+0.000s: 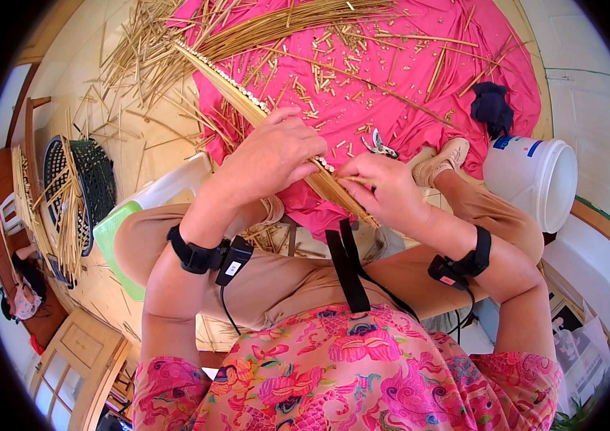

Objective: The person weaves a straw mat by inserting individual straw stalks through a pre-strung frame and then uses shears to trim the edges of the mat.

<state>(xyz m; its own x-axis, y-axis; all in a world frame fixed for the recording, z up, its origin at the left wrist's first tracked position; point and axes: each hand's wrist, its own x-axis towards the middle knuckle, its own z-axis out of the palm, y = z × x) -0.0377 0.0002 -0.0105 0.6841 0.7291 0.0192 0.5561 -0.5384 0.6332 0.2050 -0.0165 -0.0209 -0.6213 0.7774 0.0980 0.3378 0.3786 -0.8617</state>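
Observation:
A long, narrow strip of straw-coloured reeds (234, 97) slants from upper left down toward my lap, with pale cut ends lined up along its upper edge. Across its middle lies my left hand (270, 156), fingers closed round it. My right hand (385, 188) is at the strip's near end, with thumb and fingers pinching a thin reed stalk (351, 178) against the edge. Just beyond that hand, a pair of pruning shears (381, 146) rests on the pink cloth (398, 108). How the stalk joins the strip is partly hidden by my fingers.
Long reeds (297, 23) lie bundled at the far side, with short cut pieces scattered around. A white bucket (527, 179) tips at right beside a dark cloth (491, 108). A dark basket (89, 179) holding reeds stands at left, and a person (26, 291) is beyond it.

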